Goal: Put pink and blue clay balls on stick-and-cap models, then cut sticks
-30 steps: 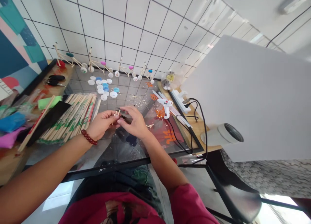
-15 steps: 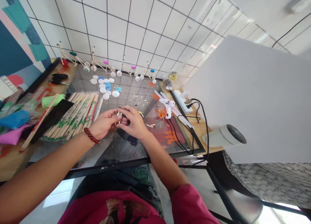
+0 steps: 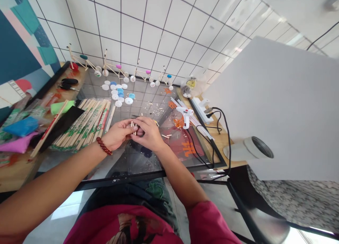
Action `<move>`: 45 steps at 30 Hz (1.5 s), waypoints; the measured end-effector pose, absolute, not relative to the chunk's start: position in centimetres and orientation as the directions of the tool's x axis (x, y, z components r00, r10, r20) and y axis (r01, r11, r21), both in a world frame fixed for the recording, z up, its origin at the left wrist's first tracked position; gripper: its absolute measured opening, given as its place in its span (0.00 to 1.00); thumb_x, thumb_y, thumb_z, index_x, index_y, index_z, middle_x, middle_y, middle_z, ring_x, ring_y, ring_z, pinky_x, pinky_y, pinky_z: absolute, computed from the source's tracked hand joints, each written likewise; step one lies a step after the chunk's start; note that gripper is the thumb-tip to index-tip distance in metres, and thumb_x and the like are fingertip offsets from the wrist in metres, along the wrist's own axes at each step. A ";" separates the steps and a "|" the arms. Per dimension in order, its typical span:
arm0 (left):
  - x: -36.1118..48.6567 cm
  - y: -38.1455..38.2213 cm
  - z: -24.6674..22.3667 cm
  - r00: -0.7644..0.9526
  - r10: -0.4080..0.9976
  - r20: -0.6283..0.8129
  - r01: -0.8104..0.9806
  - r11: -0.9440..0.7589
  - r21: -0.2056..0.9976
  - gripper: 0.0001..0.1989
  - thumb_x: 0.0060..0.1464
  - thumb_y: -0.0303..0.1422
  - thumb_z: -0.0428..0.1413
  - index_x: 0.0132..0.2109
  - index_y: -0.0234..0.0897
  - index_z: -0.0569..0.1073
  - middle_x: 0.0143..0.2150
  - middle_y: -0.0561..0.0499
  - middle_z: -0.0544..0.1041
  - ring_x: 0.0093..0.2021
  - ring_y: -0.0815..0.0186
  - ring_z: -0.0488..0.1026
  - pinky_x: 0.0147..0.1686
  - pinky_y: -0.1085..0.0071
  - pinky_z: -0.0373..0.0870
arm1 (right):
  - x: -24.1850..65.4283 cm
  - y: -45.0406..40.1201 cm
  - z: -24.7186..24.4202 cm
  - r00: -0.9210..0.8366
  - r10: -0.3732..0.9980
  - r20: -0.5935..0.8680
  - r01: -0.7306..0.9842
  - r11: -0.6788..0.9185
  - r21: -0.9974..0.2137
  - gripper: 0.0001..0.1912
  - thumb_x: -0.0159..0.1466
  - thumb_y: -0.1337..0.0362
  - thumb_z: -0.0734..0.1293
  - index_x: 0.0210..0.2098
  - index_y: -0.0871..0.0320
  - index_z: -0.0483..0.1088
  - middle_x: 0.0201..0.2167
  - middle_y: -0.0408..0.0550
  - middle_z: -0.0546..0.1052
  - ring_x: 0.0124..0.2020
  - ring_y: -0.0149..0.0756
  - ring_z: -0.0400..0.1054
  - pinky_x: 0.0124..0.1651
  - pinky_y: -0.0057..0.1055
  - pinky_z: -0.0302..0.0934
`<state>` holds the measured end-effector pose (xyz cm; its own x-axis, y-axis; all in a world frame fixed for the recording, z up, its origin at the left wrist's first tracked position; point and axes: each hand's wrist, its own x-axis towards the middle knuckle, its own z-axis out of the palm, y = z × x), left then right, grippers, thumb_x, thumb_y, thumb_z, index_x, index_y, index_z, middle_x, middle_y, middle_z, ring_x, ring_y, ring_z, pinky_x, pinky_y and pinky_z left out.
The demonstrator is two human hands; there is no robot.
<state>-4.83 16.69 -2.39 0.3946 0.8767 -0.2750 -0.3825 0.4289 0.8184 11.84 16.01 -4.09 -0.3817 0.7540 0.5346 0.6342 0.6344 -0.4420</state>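
Note:
Over the glass tabletop (image 3: 124, 166), my left hand (image 3: 118, 134) pinches short pieces of wooden stick (image 3: 134, 125) between thumb and fingers. Meeting it from the right, my right hand (image 3: 148, 134) has its fingers curled round the same pieces, and its palm hides part of them. A dark pointed tip shows just beyond the right fingers, and a bit of yellow peeks out past the knuckles; I cannot make out what tool this is. Left of my hands lie several wrapped wooden chopsticks (image 3: 84, 122) in a row.
White and blue bottle caps (image 3: 120, 95) lie behind my hands. Small stick models with cap wheels (image 3: 137, 72) line the wall. A white glue gun (image 3: 185, 116) sits right, near glue sticks, a power strip (image 3: 202, 109) and cables. Coloured clay packs (image 3: 22, 126) are at left.
The view has shifted slightly, so everything appears a little farther right. Both hands stay together on the stick pieces, with the fingers slightly repositioned.

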 end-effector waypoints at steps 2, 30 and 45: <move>-5.0 16.8 -2.4 0.423 0.859 -0.288 -0.357 0.450 0.819 0.13 0.44 0.25 0.71 0.39 0.33 0.81 0.30 0.48 0.83 0.29 0.67 0.79 0.30 0.75 0.77 | 11.9 16.0 -4.0 -0.373 0.775 0.509 0.668 0.606 -0.433 0.24 0.59 0.60 0.74 0.54 0.55 0.74 0.52 0.54 0.78 0.55 0.45 0.71 0.58 0.43 0.63; -6.1 17.7 -2.5 0.462 0.839 -0.287 -0.263 0.439 0.859 0.17 0.32 0.29 0.76 0.34 0.33 0.84 0.31 0.46 0.83 0.27 0.68 0.77 0.25 0.78 0.76 | 10.1 14.3 -3.2 -0.478 0.763 0.434 0.774 0.600 -0.202 0.22 0.66 0.58 0.70 0.58 0.58 0.70 0.55 0.55 0.77 0.53 0.47 0.69 0.56 0.43 0.62; -5.9 17.6 -1.3 0.289 0.882 -0.372 -0.389 0.463 0.796 0.08 0.56 0.18 0.60 0.41 0.30 0.81 0.37 0.40 0.85 0.37 0.60 0.84 0.37 0.68 0.83 | 14.3 15.9 -2.7 -0.209 0.793 0.572 0.682 0.537 -0.496 0.21 0.62 0.53 0.74 0.52 0.53 0.74 0.49 0.52 0.79 0.52 0.42 0.72 0.59 0.41 0.65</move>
